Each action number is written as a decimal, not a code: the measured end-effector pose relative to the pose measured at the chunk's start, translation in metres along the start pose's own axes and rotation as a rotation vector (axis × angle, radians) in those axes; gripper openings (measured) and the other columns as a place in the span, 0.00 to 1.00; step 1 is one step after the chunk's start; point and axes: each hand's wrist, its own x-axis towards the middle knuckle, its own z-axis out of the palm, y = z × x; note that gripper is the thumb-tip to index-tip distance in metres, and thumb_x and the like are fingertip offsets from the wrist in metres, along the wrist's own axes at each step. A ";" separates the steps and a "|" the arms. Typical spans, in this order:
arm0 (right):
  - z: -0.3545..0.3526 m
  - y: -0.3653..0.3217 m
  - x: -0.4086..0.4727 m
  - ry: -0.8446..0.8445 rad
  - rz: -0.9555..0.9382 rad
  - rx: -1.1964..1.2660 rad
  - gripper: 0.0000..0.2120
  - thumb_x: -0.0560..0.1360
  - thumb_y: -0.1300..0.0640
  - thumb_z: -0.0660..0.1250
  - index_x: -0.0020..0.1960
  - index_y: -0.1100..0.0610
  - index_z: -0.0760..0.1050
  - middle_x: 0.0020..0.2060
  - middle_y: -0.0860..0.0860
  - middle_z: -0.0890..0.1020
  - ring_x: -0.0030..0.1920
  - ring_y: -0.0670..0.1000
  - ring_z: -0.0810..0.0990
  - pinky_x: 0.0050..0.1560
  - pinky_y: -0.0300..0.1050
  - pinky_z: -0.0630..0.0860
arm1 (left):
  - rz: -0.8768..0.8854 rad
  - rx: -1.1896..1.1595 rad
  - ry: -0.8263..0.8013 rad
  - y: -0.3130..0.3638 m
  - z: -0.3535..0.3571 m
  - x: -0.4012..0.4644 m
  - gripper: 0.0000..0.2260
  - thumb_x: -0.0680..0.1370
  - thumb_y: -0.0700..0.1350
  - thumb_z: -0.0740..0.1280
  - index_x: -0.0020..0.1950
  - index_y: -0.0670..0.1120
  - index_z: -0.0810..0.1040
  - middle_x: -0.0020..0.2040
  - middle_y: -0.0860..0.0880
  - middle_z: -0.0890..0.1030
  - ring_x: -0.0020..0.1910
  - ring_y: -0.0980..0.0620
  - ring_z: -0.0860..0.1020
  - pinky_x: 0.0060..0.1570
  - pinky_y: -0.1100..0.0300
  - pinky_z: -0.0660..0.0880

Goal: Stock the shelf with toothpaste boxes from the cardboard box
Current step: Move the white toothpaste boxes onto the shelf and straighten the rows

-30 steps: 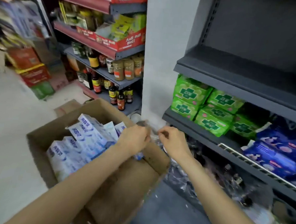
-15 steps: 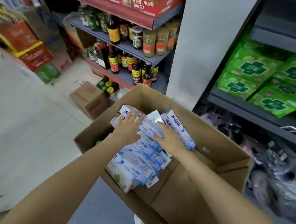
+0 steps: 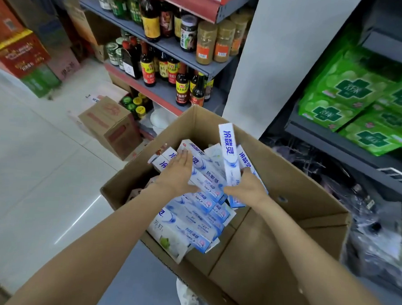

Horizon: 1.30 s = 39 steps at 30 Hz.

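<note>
Where flaps gape: cardboard box (image 3: 271,254), toothpaste boxes (image 3: 191,224) inside.

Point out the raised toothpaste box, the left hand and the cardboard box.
raised toothpaste box (image 3: 229,151): head view, on its printed front face.
left hand (image 3: 178,172): head view, on the back of the hand.
cardboard box (image 3: 287,180): head view, on its inner right wall.

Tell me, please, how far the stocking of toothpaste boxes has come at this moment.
Done: no toothpaste shows on the shelf beside the green packs, so nothing looks stocked there. In hand: the right hand grips one toothpaste box, tilted up out of the pile; the left hand rests flat on others. Left: many toothpaste boxes still lie in the cardboard box.
</note>
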 end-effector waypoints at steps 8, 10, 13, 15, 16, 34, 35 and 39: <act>-0.017 0.015 -0.012 -0.079 -0.044 0.188 0.32 0.59 0.57 0.74 0.61 0.57 0.68 0.52 0.49 0.81 0.48 0.45 0.81 0.42 0.40 0.78 | 0.144 0.210 -0.125 0.000 -0.015 0.014 0.38 0.69 0.66 0.68 0.73 0.50 0.63 0.70 0.47 0.67 0.72 0.46 0.60 0.72 0.45 0.51; -0.019 0.015 -0.014 -0.098 -0.052 0.253 0.35 0.57 0.53 0.74 0.62 0.57 0.68 0.52 0.49 0.81 0.49 0.47 0.82 0.47 0.46 0.80 | 0.150 0.252 -0.110 0.006 -0.017 0.015 0.36 0.68 0.66 0.69 0.71 0.50 0.66 0.67 0.48 0.69 0.70 0.46 0.63 0.70 0.46 0.54; -0.024 0.009 -0.022 -0.121 -0.041 0.317 0.32 0.63 0.56 0.76 0.62 0.55 0.66 0.52 0.48 0.80 0.48 0.47 0.82 0.42 0.45 0.80 | 0.204 0.354 -0.055 0.016 -0.022 0.012 0.34 0.67 0.65 0.70 0.68 0.50 0.70 0.64 0.49 0.70 0.66 0.47 0.64 0.68 0.49 0.57; -0.027 0.007 -0.028 -0.119 -0.039 0.358 0.27 0.68 0.57 0.75 0.61 0.53 0.65 0.50 0.46 0.78 0.48 0.46 0.80 0.37 0.39 0.77 | 0.260 0.374 0.004 0.019 -0.022 0.009 0.31 0.70 0.62 0.69 0.68 0.49 0.70 0.64 0.48 0.69 0.65 0.47 0.64 0.66 0.51 0.59; -0.028 0.008 -0.030 -0.100 -0.037 0.383 0.26 0.69 0.56 0.75 0.61 0.53 0.64 0.50 0.46 0.77 0.49 0.46 0.80 0.35 0.39 0.76 | 0.285 0.374 0.035 0.021 -0.023 0.006 0.28 0.72 0.61 0.68 0.68 0.48 0.70 0.64 0.47 0.69 0.64 0.46 0.65 0.64 0.52 0.60; -0.152 0.064 -0.097 0.314 -0.127 0.936 0.19 0.78 0.40 0.55 0.54 0.53 0.74 0.40 0.51 0.79 0.37 0.47 0.79 0.44 0.45 0.76 | 0.023 -1.521 -0.032 0.205 -0.101 -0.015 0.11 0.81 0.49 0.53 0.48 0.46 0.72 0.36 0.45 0.77 0.33 0.49 0.76 0.36 0.61 0.72; -0.165 0.071 -0.102 0.323 -0.133 0.957 0.19 0.78 0.40 0.53 0.53 0.52 0.75 0.38 0.51 0.79 0.34 0.47 0.79 0.40 0.42 0.76 | 0.035 -1.560 -0.044 0.224 -0.104 -0.014 0.11 0.81 0.48 0.53 0.49 0.46 0.73 0.35 0.45 0.79 0.32 0.50 0.77 0.34 0.61 0.73; -0.222 0.110 -0.122 0.373 -0.181 0.975 0.15 0.80 0.43 0.54 0.51 0.52 0.73 0.44 0.54 0.80 0.39 0.49 0.79 0.40 0.43 0.76 | 0.077 -1.600 -0.088 0.301 -0.112 -0.011 0.14 0.80 0.54 0.58 0.52 0.46 0.78 0.33 0.48 0.83 0.31 0.53 0.80 0.37 0.61 0.75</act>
